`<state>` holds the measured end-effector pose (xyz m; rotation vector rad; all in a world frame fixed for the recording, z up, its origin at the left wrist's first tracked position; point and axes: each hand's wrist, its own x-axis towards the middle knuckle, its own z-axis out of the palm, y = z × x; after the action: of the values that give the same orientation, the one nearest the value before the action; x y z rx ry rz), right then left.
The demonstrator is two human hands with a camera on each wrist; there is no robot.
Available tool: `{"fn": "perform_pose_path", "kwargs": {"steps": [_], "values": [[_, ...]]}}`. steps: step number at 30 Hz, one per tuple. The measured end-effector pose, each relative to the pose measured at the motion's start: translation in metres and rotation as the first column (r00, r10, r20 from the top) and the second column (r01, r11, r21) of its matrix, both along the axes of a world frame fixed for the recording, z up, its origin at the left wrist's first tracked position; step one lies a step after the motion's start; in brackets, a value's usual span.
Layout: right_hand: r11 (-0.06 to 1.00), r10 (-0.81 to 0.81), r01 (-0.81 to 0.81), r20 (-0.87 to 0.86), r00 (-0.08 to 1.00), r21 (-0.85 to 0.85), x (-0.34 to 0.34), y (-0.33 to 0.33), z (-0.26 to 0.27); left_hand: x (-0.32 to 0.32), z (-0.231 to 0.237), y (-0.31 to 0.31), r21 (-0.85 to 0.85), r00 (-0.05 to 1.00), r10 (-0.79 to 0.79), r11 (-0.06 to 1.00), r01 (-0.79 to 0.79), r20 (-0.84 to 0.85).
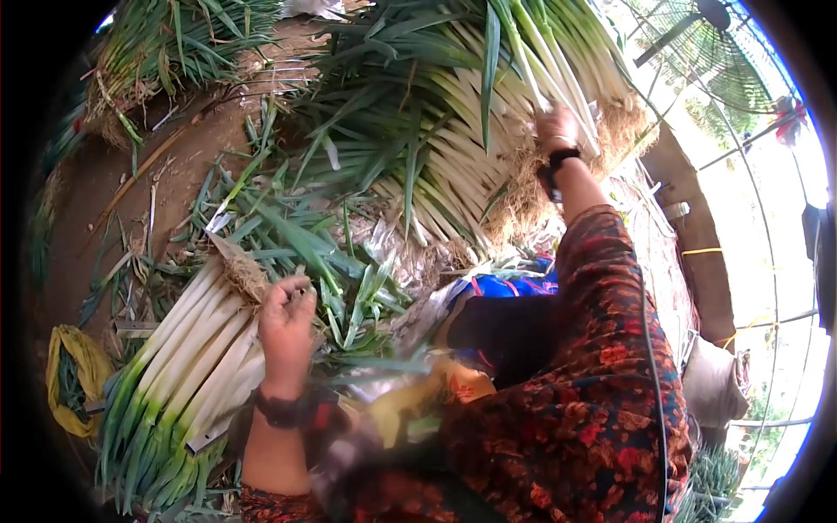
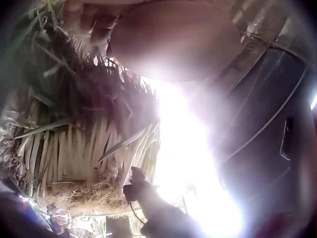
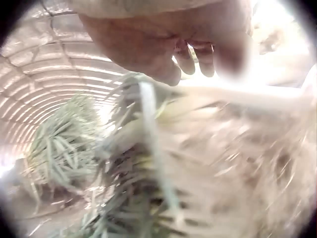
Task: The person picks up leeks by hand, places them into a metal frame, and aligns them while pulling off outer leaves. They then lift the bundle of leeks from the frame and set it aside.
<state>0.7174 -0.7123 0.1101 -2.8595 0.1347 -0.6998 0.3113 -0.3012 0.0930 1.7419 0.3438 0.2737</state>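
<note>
Dark, red-flowered cloth sleeves (image 1: 602, 366) reach out, the right hand (image 1: 558, 131) seemingly picking long green-and-white leeks (image 1: 458, 170) from their big heap, grip hidden from me, the left hand (image 1: 288, 331), loosely bent, looking empty beside a smaller leek bunch (image 1: 192, 331), so next probably needs a snug hold.

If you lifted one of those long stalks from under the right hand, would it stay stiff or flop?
The white stems lie fairly straight, so that end would probably stay firm. The green leaves bend and overlap, so they would likely droop. The shaggy roots look tangled, so they might snag on one another.
</note>
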Motion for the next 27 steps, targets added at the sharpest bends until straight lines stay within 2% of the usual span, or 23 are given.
{"fn": "perform_pose_path", "kwargs": {"steps": [1, 2, 4, 6, 8, 9, 10, 12, 14, 16, 18, 19, 20, 22, 23, 24, 26, 27], "values": [[0.993, -0.091, 0.084, -0.072, 0.993, -0.089, 0.024, -0.035, -0.005, 0.003, 0.000, -0.003, 0.070, 0.999, -0.023, 0.997, 0.026, -0.040], [0.987, -0.145, 0.129, -0.180, 0.973, -0.098, 0.021, -0.045, 0.010, 0.006, 0.001, -0.005, 0.112, 0.997, -0.055, 0.992, 0.060, -0.045], [0.973, -0.230, 0.222, -0.227, 0.947, -0.059, 0.028, -0.063, 0.009, 0.014, 0.002, -0.010, 0.191, 0.992, -0.113, 0.974, 0.121, -0.051], [0.962, -0.229, 0.185, -0.230, 0.946, -0.199, 0.024, -0.060, 0.007, 0.019, 0.001, -0.014, 0.194, 0.987, -0.132, 0.970, 0.147, -0.091], [0.968, -0.201, 0.119, -0.398, 0.895, -0.222, 0.013, -0.046, 0.023, 0.023, 0.002, -0.018, 0.182, 0.982, -0.150, 0.969, 0.169, -0.111], [0.970, -0.211, 0.134, -0.432, 0.877, -0.202, 0.023, -0.050, 0.009, 0.025, 0.005, -0.020, 0.211, 0.983, -0.153, 0.962, 0.172, -0.103], [0.986, -0.130, 0.070, -0.424, 0.896, -0.154, -0.008, -0.024, 0.025, 0.026, 0.010, -0.021, 0.239, 0.983, -0.155, 0.955, 0.174, -0.096], [0.996, 0.006, -0.045, -0.440, 0.898, -0.079, -0.022, -0.016, 0.007, 0.026, 0.014, -0.024, 0.275, 0.983, -0.163, 0.945, 0.179, -0.082], [0.974, 0.218, -0.157, -0.472, 0.854, 0.166, -0.039, -0.007, -0.026, 0.028, 0.015, -0.024, 0.303, 0.984, -0.169, 0.936, 0.179, -0.057], [0.968, 0.238, -0.096, -0.713, 0.659, 0.234, -0.066, 0.021, -0.057, 0.028, 0.011, -0.024, 0.322, 0.984, -0.173, 0.931, 0.175, -0.034], [0.946, 0.324, -0.221, -0.738, 0.592, 0.238, -0.099, 0.042, -0.088, 0.029, 0.010, -0.024, 0.353, 0.985, -0.171, 0.919, 0.173, -0.036], [0.931, 0.357, -0.171, -0.713, 0.604, 0.322, -0.114, 0.055, -0.107, 0.028, 0.008, -0.024, 0.343, 0.988, -0.154, 0.927, 0.154, -0.027], [0.907, 0.388, -0.121, -0.688, 0.613, 0.404, -0.129, 0.068, -0.126, 0.030, 0.001, -0.020, 0.438, 0.987, -0.161, 0.889, 0.136, 0.021], [0.764, 0.545, -0.062, -0.591, 0.595, 0.642, -0.157, 0.095, -0.143, 0.029, -0.004, -0.018, 0.434, 0.990, -0.135, 0.895, 0.105, 0.039], [0.615, 0.613, 0.189, -0.615, 0.496, 0.766, -0.170, 0.107, -0.140, 0.028, -0.005, -0.016, 0.450, 0.990, -0.135, 0.888, 0.099, 0.050], [0.377, 0.725, 0.363, -0.516, 0.456, 0.852, -0.181, 0.115, -0.145, 0.027, -0.007, -0.014, 0.463, 0.989, -0.131, 0.882, 0.089, 0.061], [0.123, 0.808, 0.364, -0.306, 0.503, 0.923, -0.200, 0.135, -0.123, 0.030, -0.012, -0.010, 0.473, 0.988, -0.111, 0.880, 0.046, 0.110], [0.072, 0.839, 0.370, -0.257, 0.479, 0.926, -0.206, 0.141, -0.102, 0.029, -0.016, -0.010, 0.468, 0.986, -0.100, 0.883, 0.026, 0.134]]}}
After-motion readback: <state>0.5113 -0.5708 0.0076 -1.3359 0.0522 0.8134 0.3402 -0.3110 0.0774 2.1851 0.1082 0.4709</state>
